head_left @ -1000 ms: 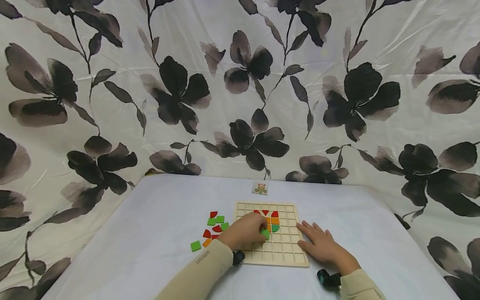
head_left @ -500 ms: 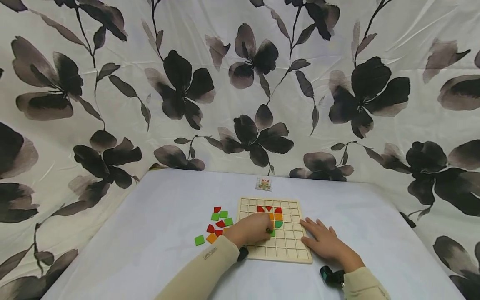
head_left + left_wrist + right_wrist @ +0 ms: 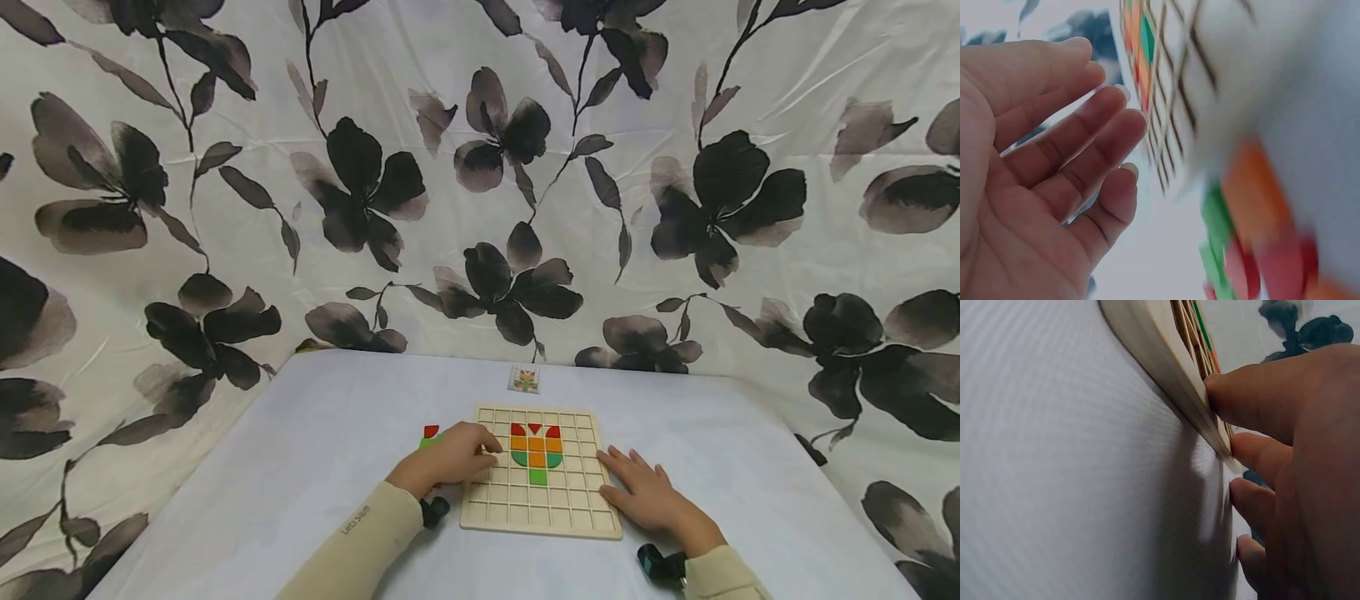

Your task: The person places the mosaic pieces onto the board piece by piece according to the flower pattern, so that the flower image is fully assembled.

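Wooden, the gridded board (image 3: 577, 500) lies flat on the white table (image 3: 322, 442) between the hands, set tiles (image 3: 536, 445) seated in its squares. The left hand (image 3: 452, 454), loosely bent and holding nothing, is by its left edge, near loose tiles (image 3: 1254, 194); the right hand (image 3: 652, 496), fingers extended, touches its right edge. A sleeve or wrist brushing the board could skew it or unseat tiles. Near-square, it has no clear long axis; the tile figure's runs away from the person, red end farthest

Lettering (image 3: 356, 520) on the left sleeve (image 3: 360, 546) apparently reads "Let's Slim".
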`<state>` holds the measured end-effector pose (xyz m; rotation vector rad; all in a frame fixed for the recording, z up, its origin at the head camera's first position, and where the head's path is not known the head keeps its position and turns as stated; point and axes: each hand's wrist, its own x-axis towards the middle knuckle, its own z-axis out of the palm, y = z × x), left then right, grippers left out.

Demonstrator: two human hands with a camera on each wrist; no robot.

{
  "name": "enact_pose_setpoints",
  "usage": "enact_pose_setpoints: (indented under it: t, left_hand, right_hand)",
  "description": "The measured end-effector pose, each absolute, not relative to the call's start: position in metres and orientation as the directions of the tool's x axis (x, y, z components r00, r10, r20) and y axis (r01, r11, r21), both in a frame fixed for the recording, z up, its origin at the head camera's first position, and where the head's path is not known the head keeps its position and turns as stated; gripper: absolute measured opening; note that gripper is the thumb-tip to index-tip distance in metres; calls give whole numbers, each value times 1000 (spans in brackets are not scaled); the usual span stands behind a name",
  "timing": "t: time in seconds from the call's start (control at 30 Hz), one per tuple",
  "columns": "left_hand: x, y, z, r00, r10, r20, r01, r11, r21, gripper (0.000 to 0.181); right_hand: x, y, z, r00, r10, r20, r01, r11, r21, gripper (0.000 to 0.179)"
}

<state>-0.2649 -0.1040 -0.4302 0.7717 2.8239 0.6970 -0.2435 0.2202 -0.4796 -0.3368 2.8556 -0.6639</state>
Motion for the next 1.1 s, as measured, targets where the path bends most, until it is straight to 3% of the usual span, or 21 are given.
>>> enact_pose_setpoints:
  t: [0.17,0.5,0.73,0.93,1.1]
  left_hand:
    - [-271,-141,-426,-914,405,-37,337,806,487,24]
    - [-281,-183,-433,-954,284,-96,211,866,454,20]
    - [-276,-196,-441,-950,262,-172,154,869,471,10]
    - [-270,-204,-444,-941,266,-211,140,870,472,16]
    - [-268,-205,-442,-935,287,-209,154,859,489,8]
  right_hand:
    - [-243,220,-478,-954,-269,-135,-183,874,-451,61]
    - [-241,220,-476,-953,-269,-138,-181,873,-453,62]
    - [-242,221,-476,-950,-286,-122,-203,868,-453,62]
    - [-243,217,-476,-948,-294,-120,-214,869,-445,62]
    - [-240,220,-474,-949,-291,-122,-208,869,-449,63]
